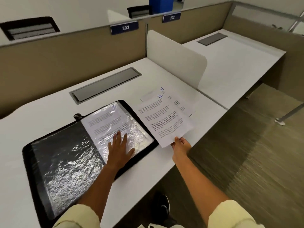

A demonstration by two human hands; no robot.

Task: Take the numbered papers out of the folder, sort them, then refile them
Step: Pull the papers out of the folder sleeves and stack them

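My left hand (120,146) lies flat, fingers straight, on the open folder's (41,155) right sleeve (115,119). My right hand (180,143) pinches paper 2 (164,120) by its near corner, right of the folder, overlapping paper 4 (178,102) on the desk (49,104).

An office: white desks (164,76) split by partitions (65,51), numbered seat plates (124,27), cable hatches (105,85).

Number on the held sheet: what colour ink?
Blue: a handwritten 2 on the sheet, head view.
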